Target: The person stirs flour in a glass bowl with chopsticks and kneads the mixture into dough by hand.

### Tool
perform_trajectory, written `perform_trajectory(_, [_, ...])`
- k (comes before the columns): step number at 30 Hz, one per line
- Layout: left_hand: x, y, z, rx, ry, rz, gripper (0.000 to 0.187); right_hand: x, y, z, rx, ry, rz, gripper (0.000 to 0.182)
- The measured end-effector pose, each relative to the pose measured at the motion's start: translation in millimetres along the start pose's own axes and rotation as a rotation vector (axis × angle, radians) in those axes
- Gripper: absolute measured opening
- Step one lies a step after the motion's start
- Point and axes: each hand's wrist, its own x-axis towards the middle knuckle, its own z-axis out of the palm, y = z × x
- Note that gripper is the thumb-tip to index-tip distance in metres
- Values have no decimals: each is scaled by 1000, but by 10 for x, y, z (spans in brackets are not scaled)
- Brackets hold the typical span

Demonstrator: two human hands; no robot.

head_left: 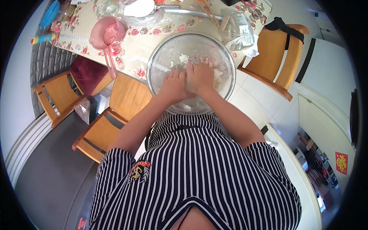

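A large clear glass bowl (pixel 165 51) sits at the table's near edge, against the striped shirt. White floury bits (pixel 184 58) cling inside it, and the table's flower pattern shows through the glass. Both hands are down in the bowl, side by side and almost touching. My left hand (pixel 173 86) has its fingers bent and pressed together. My right hand (pixel 201 78) is curled over, knuckles up, just right of it. Whatever lies under the two palms is hidden.
A pink long-handled dipper (pixel 101 32) rests left of the bowl on the flowered tablecloth (pixel 142 44). Plastic bags (pixel 241 36) lie to the right, with a white-filled container (pixel 138 8) at the far side. Wooden chairs (pixel 281 53) stand right and left.
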Motion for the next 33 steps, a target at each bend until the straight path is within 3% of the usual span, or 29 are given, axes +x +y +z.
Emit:
perform_trajectory(2, [-65, 31, 39, -63, 1, -4, 71, -99, -84, -52, -31, 22, 0, 25])
perform_trajectory(4, [-85, 92, 202, 10, 74, -70, 60, -202, -103, 20, -60, 185, -49, 23])
perform_trajectory(10, [154, 14, 239, 127, 105, -79, 52, 83, 70, 249, 31, 186, -106, 20])
perform_trajectory(14, [270, 22, 157, 16, 23, -170, 56, 291, 110, 271, -54, 87, -150, 23])
perform_trajectory(17, [313, -31, 145, -61, 58, -193, 61, 383, 59, 276, -70, -46, -46, 30])
perform_trajectory(19, [367, -89, 104, -188, -10, -152, 63, 410, 40, 291, -114, -113, 48, 37])
perform_trajectory(23, [386, -13, -209, -111, 32, -160, 64, 504, -53, 81, 33, -12, 126, 40])
perform_trajectory(26, [317, 88, -456, -22, 196, -87, 64, 629, -197, -375, 121, -40, 121, 40])
perform_trajectory(28, [260, 49, -457, 44, 305, 94, 64, 617, -228, -483, 140, -86, 211, 39])
perform_trajectory(33, [237, -133, -367, 20, 343, 128, 64, 310, -231, -205, 40, -98, 159, 38])
